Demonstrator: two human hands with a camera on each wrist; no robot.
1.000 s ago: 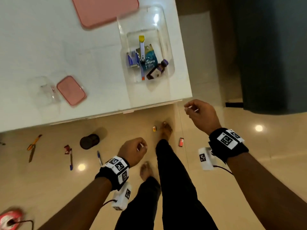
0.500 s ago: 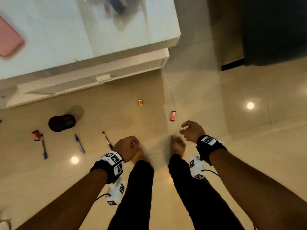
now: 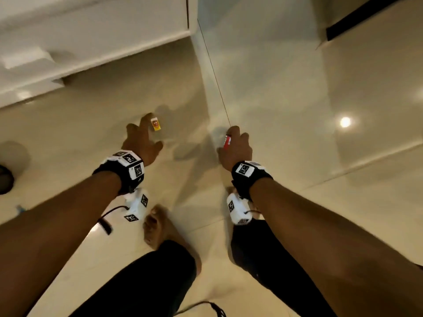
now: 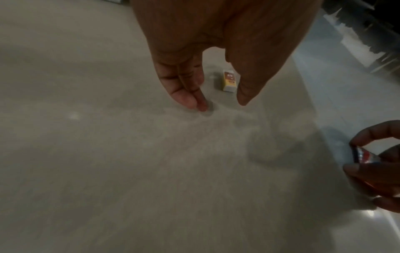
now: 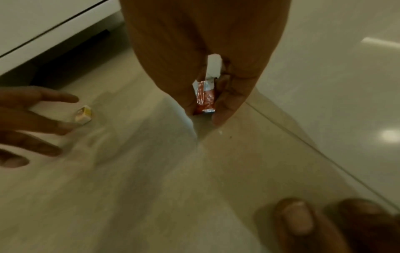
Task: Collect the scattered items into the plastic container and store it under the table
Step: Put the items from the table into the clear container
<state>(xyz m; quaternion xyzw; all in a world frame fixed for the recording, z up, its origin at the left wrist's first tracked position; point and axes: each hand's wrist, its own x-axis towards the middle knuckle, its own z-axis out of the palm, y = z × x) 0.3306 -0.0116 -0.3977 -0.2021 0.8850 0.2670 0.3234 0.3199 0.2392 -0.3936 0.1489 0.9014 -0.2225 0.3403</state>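
A small yellow and white box (image 3: 155, 124) (image 4: 229, 81) (image 5: 83, 115) lies on the beige floor. My left hand (image 3: 146, 133) (image 4: 220, 102) is open just short of it with fingers spread, and the fingertips (image 5: 65, 127) are beside the box. My right hand (image 3: 235, 147) (image 5: 203, 116) pinches a red sachet (image 3: 227, 141) (image 5: 205, 97) (image 4: 363, 157) between thumb and fingers, close above the floor. The plastic container is out of view.
The white table's edge and underside (image 3: 91, 42) run across the upper left. A black round object (image 3: 4, 179) and a blue pen tip (image 3: 20, 208) lie at the left edge. My bare foot (image 3: 158, 225) and toes (image 5: 296, 220) are just behind the hands.
The view dropped from the tabletop to the floor. Both hands went down; the right one took hold of the red sachet, and the left opened beside the yellow box.
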